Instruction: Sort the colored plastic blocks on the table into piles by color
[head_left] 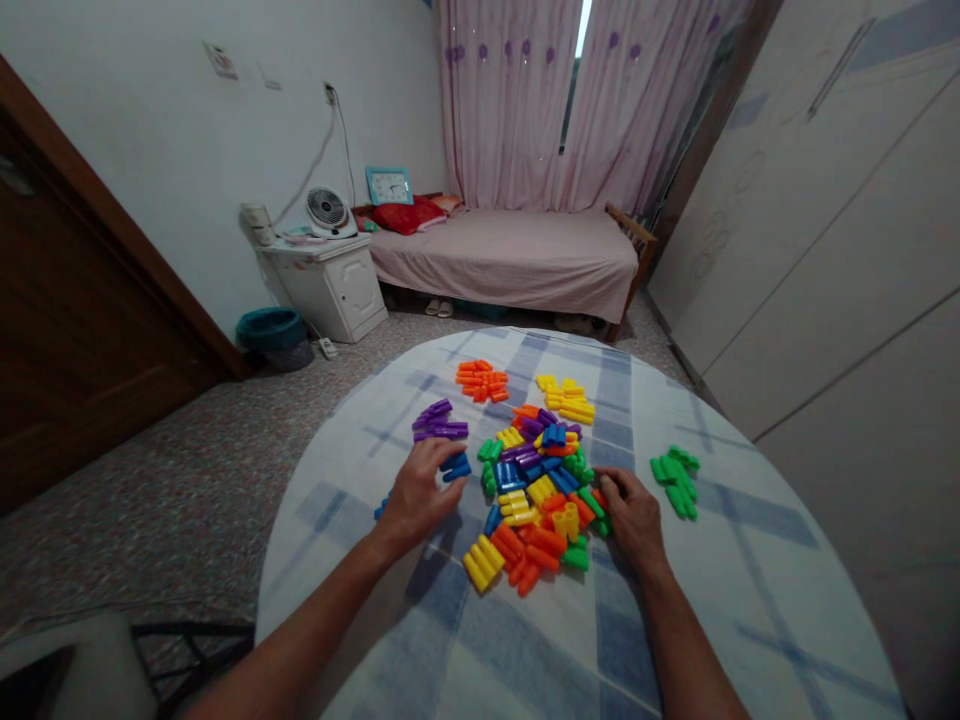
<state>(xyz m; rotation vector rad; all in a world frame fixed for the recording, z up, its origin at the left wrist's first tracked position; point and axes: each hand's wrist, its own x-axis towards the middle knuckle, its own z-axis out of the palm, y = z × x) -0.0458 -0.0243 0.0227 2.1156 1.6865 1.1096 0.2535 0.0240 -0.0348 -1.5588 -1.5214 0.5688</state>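
Observation:
My left hand [421, 492] is left of the mixed pile, its thumb and fingers closed around a blue plastic building block [456, 466] made of joined tubes. Another blue block [381, 508] shows partly behind that wrist. Just beyond the left fingers lie purple blocks [441, 430]. My right hand [631, 515] rests at the right edge of the pile with curled fingers, touching green blocks [592, 502]. Whatever is between those fingertips is hidden. The pile between the hands mixes yellow blocks [484, 563], orange blocks [531, 550], and green, blue and purple ones.
Toward the far side of the round table [750, 560] are an orange group [482, 380] and a yellow group [568, 400]. A green group [676, 480] lies to the right. Beyond stand a bed [510, 250], a white cabinet [352, 285] with a fan [328, 207], and a bin [274, 338].

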